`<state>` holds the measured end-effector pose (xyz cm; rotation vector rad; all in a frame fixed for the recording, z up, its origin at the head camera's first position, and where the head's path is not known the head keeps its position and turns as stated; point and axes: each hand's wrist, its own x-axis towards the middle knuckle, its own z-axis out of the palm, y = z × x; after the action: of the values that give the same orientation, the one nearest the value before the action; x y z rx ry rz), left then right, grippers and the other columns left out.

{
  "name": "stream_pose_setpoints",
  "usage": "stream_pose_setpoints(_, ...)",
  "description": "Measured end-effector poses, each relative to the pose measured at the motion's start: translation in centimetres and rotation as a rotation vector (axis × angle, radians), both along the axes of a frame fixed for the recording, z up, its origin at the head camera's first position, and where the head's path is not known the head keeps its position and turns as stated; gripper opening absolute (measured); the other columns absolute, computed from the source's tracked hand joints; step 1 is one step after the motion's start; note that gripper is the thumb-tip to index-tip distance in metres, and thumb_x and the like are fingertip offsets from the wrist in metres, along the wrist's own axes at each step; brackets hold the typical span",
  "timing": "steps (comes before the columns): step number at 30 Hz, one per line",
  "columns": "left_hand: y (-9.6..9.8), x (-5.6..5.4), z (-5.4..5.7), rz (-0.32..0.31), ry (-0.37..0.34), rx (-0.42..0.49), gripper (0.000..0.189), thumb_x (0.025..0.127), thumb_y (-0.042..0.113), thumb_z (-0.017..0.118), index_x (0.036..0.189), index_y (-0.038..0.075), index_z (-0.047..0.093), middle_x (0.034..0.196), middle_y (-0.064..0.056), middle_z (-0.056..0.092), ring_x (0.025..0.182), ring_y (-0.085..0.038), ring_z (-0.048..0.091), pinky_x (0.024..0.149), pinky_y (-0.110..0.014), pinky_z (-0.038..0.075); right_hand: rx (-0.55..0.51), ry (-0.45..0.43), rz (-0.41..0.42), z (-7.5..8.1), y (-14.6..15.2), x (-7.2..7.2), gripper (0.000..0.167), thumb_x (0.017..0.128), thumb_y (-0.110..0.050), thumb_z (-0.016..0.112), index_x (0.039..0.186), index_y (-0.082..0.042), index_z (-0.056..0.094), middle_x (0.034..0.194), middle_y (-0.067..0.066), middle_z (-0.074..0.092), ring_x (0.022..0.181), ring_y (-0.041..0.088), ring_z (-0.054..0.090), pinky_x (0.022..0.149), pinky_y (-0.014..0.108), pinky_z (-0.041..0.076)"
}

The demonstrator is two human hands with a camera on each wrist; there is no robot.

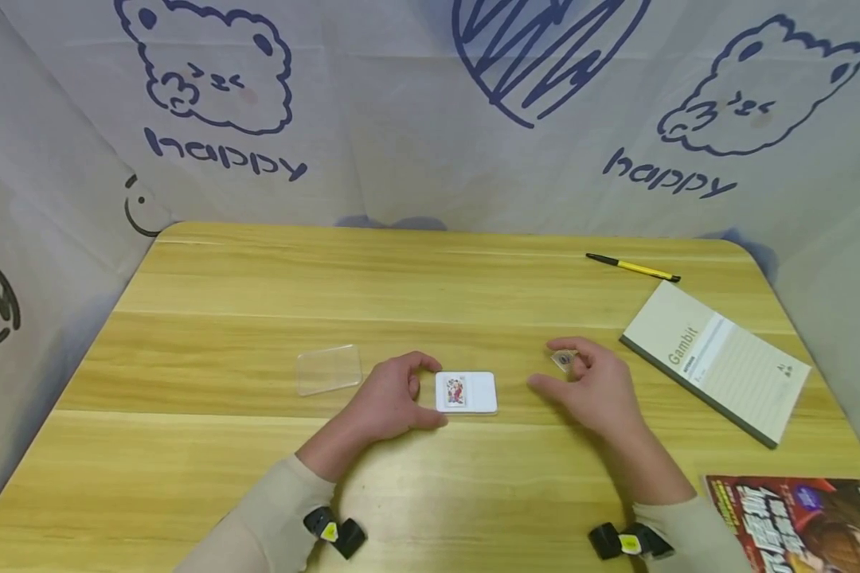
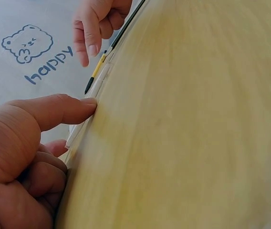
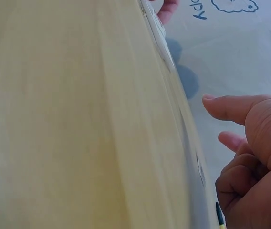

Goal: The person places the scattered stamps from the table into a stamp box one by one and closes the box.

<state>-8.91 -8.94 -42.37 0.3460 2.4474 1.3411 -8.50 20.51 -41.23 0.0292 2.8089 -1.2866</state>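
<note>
Left hand (image 1: pixel 392 399) — at the white case (image 1: pixel 482 391)

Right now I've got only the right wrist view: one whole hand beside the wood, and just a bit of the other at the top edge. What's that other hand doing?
Observer: In the head view, the left hand holds the left end of a small, flat, white rectangular case with rounded corners.
Visitor: Is there anything on that case?
Observer: Yes, a small, colourful, stamp-like rectangular picture with plenty of red in it, over the left half.
Visitor: And what's on the other side of that hand, away from the case?
Observer: A clear, colourless rectangular sheet lies on the yellow wooden table, left of the hand.
</note>
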Motion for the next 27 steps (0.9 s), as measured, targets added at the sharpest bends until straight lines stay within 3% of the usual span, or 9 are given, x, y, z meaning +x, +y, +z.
stream_pose_setpoints(11,-0.1,-0.1,0.0,0.0,-0.002,0.002,0.063,0.066,0.012,0.093,0.121,0.004,0.062,0.064,0.002,0.039,0.054,-0.012,0.035,0.051,-0.027,0.03,0.065,0.004,-0.099,-0.1,1.1,-0.2,0.042,0.082,-0.03,0.084,0.115,-0.008,0.069,0.059,-0.001,0.04,0.049,0.013,0.032,0.05,0.031,0.033)
stream_pose_setpoints(17,-0.1,-0.1,-0.2,-0.005,-0.005,0.012,0.063,0.066,0.011,0.093,0.121,0.004,0.062,0.064,0.002,0.039,0.054,-0.012,0.035,0.051,-0.027,0.03,0.122,-0.028,-0.132,-0.1,1.4,-0.3,0.039,0.085,-0.031,0.08,0.114,-0.007,0.069,0.06,0.001,0.045,0.05,0.017,0.038,0.05,0.032,0.035)
stream_pose_setpoints(22,-0.1,0.0,-0.2,-0.005,-0.006,0.01,0.063,0.067,0.011,0.093,0.121,0.004,0.063,0.064,0.002,0.039,0.054,-0.012,0.036,0.051,-0.027,0.031,0.147,-0.045,-0.129,-0.2,1.5,-0.4,0.035,0.088,-0.029,0.076,0.115,-0.006,0.07,0.06,0.002,0.044,0.052,0.019,0.039,0.052,0.034,0.035)
stream_pose_setpoints(27,-0.1,0.0,-0.1,-0.006,-0.001,0.011,0.062,0.067,0.011,0.093,0.121,0.004,0.062,0.064,0.002,0.039,0.054,-0.012,0.035,0.052,-0.027,0.031,0.145,-0.011,-0.075,-0.5,1.6,-0.7,0.029,0.089,-0.022,0.075,0.114,-0.007,0.071,0.06,0.001,0.043,0.053,0.019,0.038,0.054,0.034,0.034)
